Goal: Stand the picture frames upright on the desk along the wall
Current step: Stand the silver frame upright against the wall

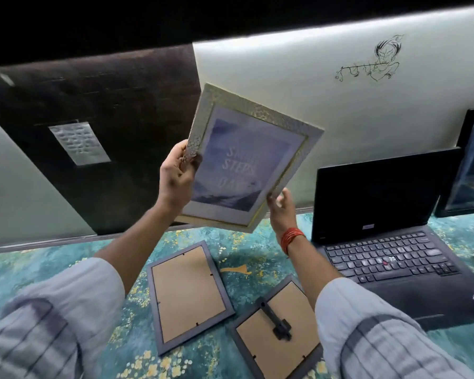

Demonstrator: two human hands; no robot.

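A pale gold-edged picture frame (246, 157) with a blue print is held in the air above the desk, tilted, its face toward me. My left hand (175, 173) grips its left edge. My right hand (281, 212) touches its lower right corner with the fingers spread. Two grey frames lie face down on the desk below: one (188, 295) with a plain brown back, the other (274, 329) with a black stand on its back. A black frame (468, 165) stands upright against the wall at the far right.
An open black laptop (389, 242) sits on the right of the desk, close to the wall. The desk (39, 269) has a teal and gold patterned surface. A dark brown panel (107, 119) and a white wall with a drawing (372, 61) run behind it.
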